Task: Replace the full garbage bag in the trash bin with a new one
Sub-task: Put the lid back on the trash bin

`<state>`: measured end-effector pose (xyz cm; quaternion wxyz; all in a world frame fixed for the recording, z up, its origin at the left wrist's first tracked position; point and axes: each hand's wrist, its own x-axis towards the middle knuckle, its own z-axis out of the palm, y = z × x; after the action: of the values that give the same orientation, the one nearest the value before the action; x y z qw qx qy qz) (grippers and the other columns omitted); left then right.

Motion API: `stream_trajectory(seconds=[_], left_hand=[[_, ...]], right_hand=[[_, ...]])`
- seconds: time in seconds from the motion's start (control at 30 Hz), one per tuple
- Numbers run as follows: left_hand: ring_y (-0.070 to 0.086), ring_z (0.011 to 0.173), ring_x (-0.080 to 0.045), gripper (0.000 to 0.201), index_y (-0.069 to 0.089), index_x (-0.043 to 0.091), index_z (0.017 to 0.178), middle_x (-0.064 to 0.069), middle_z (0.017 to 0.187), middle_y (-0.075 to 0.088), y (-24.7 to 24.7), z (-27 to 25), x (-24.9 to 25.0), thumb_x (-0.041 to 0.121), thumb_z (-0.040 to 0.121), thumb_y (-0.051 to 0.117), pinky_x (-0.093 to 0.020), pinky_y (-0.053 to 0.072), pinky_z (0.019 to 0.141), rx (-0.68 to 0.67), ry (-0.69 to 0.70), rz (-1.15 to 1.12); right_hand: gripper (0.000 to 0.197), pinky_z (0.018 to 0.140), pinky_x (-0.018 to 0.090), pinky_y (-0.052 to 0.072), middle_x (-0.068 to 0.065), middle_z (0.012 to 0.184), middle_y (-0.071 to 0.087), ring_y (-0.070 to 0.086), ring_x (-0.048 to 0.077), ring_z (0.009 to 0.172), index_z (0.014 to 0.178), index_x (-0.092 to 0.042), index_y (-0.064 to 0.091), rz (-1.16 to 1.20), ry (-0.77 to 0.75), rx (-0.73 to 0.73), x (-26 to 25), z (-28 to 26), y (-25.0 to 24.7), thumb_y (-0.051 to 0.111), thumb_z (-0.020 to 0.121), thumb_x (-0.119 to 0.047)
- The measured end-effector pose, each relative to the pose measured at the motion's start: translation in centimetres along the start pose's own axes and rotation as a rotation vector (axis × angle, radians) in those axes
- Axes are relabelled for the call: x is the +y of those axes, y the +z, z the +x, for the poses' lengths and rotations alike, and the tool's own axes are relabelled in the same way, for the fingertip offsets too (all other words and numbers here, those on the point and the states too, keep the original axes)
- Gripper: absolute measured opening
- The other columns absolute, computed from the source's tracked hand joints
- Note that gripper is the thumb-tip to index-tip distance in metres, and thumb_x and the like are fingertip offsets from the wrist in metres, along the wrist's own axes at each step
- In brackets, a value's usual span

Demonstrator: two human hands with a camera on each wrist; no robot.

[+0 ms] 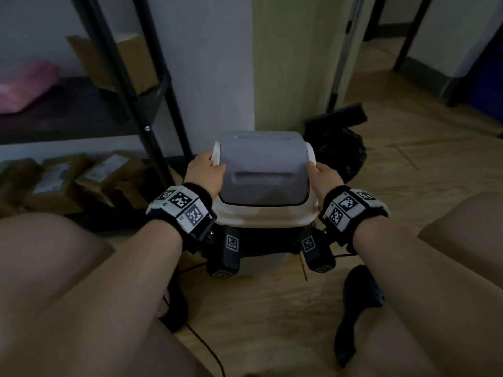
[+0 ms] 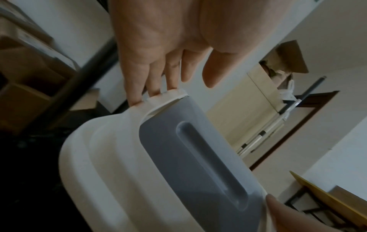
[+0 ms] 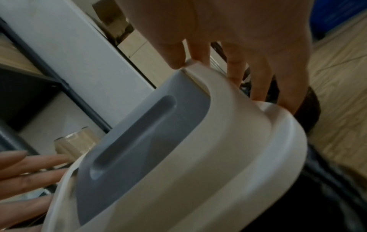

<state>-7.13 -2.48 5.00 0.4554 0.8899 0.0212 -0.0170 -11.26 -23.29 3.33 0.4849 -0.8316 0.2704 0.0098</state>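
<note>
The trash bin (image 1: 258, 263) stands on the floor between my knees. A black bag (image 1: 261, 238) lines it under a white lid (image 1: 261, 213) with a grey swing flap (image 1: 261, 164). My left hand (image 1: 213, 159) lies against the lid's left raised side. In the left wrist view its straight fingers (image 2: 152, 81) touch the white arch (image 2: 168, 95) and the thumb stands clear. My right hand (image 1: 313, 165) pinches the lid's right arch (image 3: 200, 73), thumb (image 3: 174, 61) on top and fingers down the outside. A filled black bag (image 1: 343, 151) sits behind the bin to the right.
Several cardboard boxes (image 1: 81, 180) lie on the floor to the left, beside a black shelf post (image 1: 141, 104). A wall corner (image 1: 253, 77) rises directly behind the bin. A black dustpan (image 1: 337, 118) leans at the back right. A cable (image 1: 201, 344) crosses the wooden floor near my dark shoe (image 1: 359, 295).
</note>
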Motion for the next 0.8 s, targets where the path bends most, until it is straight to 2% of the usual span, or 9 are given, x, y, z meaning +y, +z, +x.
stream_trajectory(seconds=[0.03, 0.1, 0.2, 0.3, 0.4, 0.5, 0.6, 0.67, 0.8], left_hand=[[0.056, 0.085, -0.028, 0.017, 0.051, 0.013, 0.07, -0.011, 0.08, 0.06, -0.4, -0.1, -0.7, 0.012, 0.086, 0.046, -0.036, 0.042, 0.074, 0.012, -0.031, -0.022], [0.051, 0.083, -0.025, 0.029, 0.034, 0.022, 0.06, -0.007, 0.072, 0.051, -0.8, -0.4, -2.1, 0.014, 0.084, 0.047, -0.046, 0.048, 0.082, -0.001, -0.116, -0.1], [0.062, 0.09, -0.039, 0.014, 0.043, 0.011, 0.065, -0.028, 0.09, 0.059, -1.1, -0.5, -4.2, 0.024, 0.069, 0.047, -0.059, 0.049, 0.089, -0.048, -0.172, -0.158], [0.059, 0.103, -0.043, 0.012, 0.046, 0.013, 0.065, -0.026, 0.093, 0.058, -0.9, -0.9, -5.0, 0.025, 0.068, 0.045, -0.059, 0.048, 0.093, -0.092, -0.185, -0.153], [0.058, 0.102, -0.043, 0.019, 0.046, 0.017, 0.062, -0.025, 0.089, 0.057, -0.7, -1.3, -5.2, 0.017, 0.081, 0.043, -0.056, 0.047, 0.096, -0.093, -0.185, -0.143], [0.058, 0.096, -0.04, 0.02, 0.058, 0.001, 0.081, -0.025, 0.091, 0.06, -0.2, -1.2, -5.6, 0.014, 0.088, 0.044, -0.049, 0.049, 0.093, -0.051, -0.155, -0.116], [0.055, 0.084, -0.032, 0.021, 0.059, -0.005, 0.09, -0.021, 0.085, 0.057, 0.3, -1.1, -5.9, 0.011, 0.089, 0.046, -0.032, 0.043, 0.07, -0.011, -0.075, -0.022], [0.052, 0.086, -0.025, 0.018, 0.06, 0.0, 0.098, -0.012, 0.09, 0.056, 0.8, -1.3, -5.9, 0.01, 0.089, 0.048, -0.03, 0.042, 0.072, 0.002, -0.066, -0.012], [0.055, 0.112, -0.033, 0.043, 0.051, 0.005, 0.126, -0.018, 0.124, 0.057, 1.7, -1.6, -6.5, 0.025, 0.088, 0.056, -0.029, 0.04, 0.082, -0.005, -0.2, -0.034]], right_hand=[[0.047, 0.105, 0.037, 0.039, 0.016, 0.14, 0.05, 0.047, 0.035, 0.127, 0.138, -0.011, 0.045, -0.025, -0.002, -0.021, 0.0, -0.1, 0.7, 0.029, 0.101, -0.034], [0.047, 0.104, 0.036, 0.037, 0.017, 0.141, 0.049, 0.046, 0.035, 0.128, 0.139, -0.01, 0.044, -0.065, 0.0, -0.059, 0.1, -0.2, 2.0, 0.028, 0.101, -0.033], [0.047, 0.107, 0.037, 0.037, 0.017, 0.141, 0.048, 0.045, 0.035, 0.129, 0.139, -0.011, 0.045, -0.094, 0.002, -0.082, 0.3, -0.2, 3.1, 0.028, 0.101, -0.034], [0.048, 0.109, 0.038, 0.035, 0.018, 0.143, 0.046, 0.043, 0.035, 0.131, 0.14, -0.01, 0.042, -0.136, 0.015, -0.091, 0.3, -0.1, 3.4, 0.028, 0.101, -0.033], [0.048, 0.109, 0.037, 0.034, 0.018, 0.145, 0.044, 0.042, 0.035, 0.132, 0.141, -0.009, 0.04, -0.164, 0.033, -0.097, 0.5, 0.0, 3.6, 0.027, 0.102, -0.032], [0.048, 0.106, 0.036, 0.035, 0.018, 0.143, 0.046, 0.043, 0.035, 0.13, 0.14, -0.009, 0.043, -0.172, 0.037, -0.088, 0.7, 0.2, 3.9, 0.026, 0.101, -0.033], [0.049, 0.107, 0.037, 0.035, 0.018, 0.142, 0.047, 0.044, 0.035, 0.13, 0.14, -0.011, 0.042, -0.147, 0.042, -0.084, 1.1, 0.5, 4.2, 0.027, 0.101, -0.035], [0.048, 0.106, 0.038, 0.036, 0.017, 0.141, 0.048, 0.045, 0.034, 0.128, 0.14, -0.013, 0.042, -0.118, 0.048, -0.071, 1.4, 0.7, 4.2, 0.027, 0.1, -0.036], [0.048, 0.104, 0.037, 0.037, 0.015, 0.138, 0.051, 0.047, 0.033, 0.126, 0.138, -0.015, 0.046, -0.075, 0.052, -0.05, 1.9, 0.7, 4.2, 0.029, 0.099, -0.038]])
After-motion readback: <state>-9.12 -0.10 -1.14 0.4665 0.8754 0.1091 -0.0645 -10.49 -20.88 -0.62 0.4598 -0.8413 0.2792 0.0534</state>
